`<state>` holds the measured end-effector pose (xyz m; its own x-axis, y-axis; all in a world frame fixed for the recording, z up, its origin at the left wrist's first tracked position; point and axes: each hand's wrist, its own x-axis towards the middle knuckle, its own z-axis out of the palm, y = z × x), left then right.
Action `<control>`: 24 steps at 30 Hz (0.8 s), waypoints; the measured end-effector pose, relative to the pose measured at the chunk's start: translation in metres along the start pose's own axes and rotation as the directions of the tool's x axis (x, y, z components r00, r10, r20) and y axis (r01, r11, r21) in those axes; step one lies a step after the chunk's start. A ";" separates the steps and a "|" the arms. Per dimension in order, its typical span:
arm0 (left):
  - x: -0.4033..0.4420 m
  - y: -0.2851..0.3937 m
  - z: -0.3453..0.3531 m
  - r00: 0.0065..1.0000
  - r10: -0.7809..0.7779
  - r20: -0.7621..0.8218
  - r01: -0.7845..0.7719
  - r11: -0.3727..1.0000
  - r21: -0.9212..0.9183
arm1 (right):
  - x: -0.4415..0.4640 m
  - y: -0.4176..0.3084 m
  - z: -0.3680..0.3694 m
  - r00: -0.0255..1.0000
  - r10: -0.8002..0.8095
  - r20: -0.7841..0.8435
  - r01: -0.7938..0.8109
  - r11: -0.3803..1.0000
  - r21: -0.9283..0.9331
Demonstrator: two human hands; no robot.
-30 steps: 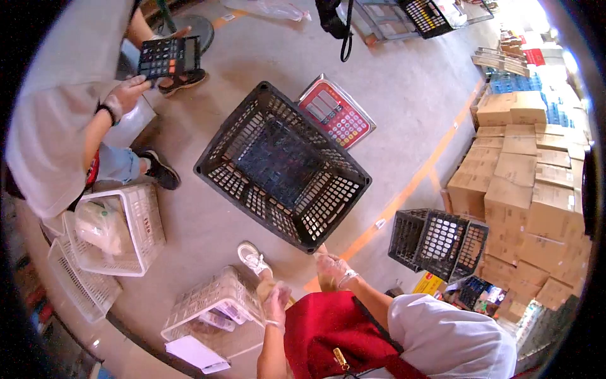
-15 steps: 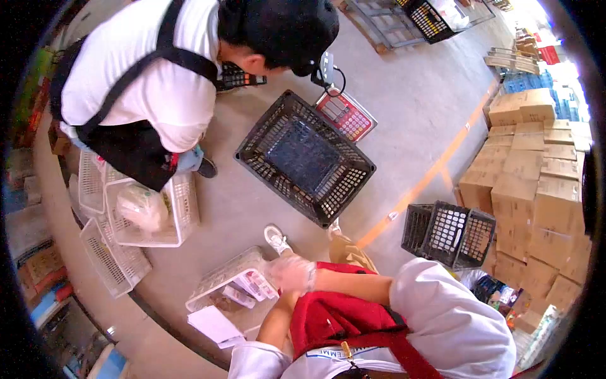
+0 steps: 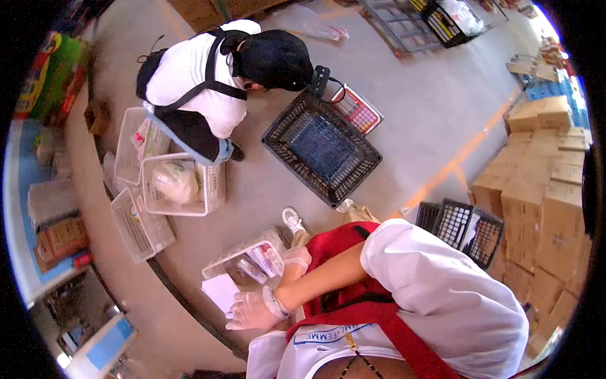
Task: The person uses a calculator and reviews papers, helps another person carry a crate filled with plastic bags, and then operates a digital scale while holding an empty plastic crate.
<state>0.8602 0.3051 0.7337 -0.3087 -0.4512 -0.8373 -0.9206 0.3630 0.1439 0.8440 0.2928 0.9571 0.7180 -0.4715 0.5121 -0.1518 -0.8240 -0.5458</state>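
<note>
My right hand (image 3: 254,311), in a thin clear glove, reaches across my body to the near edge of a stack of white paper sheets (image 3: 219,292). Its fingers are apart, and I see no firm grip on the sheets. Behind my right forearm is my left hand (image 3: 297,258), also gloved, its fingers curled in beside the basket; what they hold, if anything, is hidden. The sheets lie at the near left corner of a white plastic basket (image 3: 243,239). Inside the basket are several white and pink packages (image 3: 254,270).
A large black crate (image 3: 322,151) stands ahead, beside a red-and-white keypad scale (image 3: 357,114). A co-worker (image 3: 196,82) bends over at its left. White baskets (image 3: 214,189) stand left, black crates (image 3: 451,221) and stacked cartons (image 3: 524,189) right.
My right hand has moved left and toward me, to the paper sheets, so my hands have separated. My view has shifted, and the co-worker appears farther away.
</note>
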 end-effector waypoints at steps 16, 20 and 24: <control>-0.120 0.126 0.030 0.960 -0.263 -0.094 0.226 0.930 -0.291 | -0.081 -0.218 -0.125 0.768 -0.637 0.069 0.567 0.726 0.389; -0.147 0.135 0.061 0.940 -0.328 -0.097 0.273 0.891 -0.363 | -0.093 -0.250 -0.092 0.665 -0.625 0.409 0.462 0.774 0.433; -0.167 0.144 0.083 0.932 -0.361 -0.047 0.297 0.828 -0.475 | -0.114 -0.243 -0.071 0.567 -0.729 0.384 0.509 0.676 0.533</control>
<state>0.7993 0.4999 0.8507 0.0332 -0.5896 -0.8070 -0.9677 -0.2209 0.1215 0.7502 0.5242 1.0784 0.7786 0.4535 0.4337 0.6243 -0.6299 -0.4621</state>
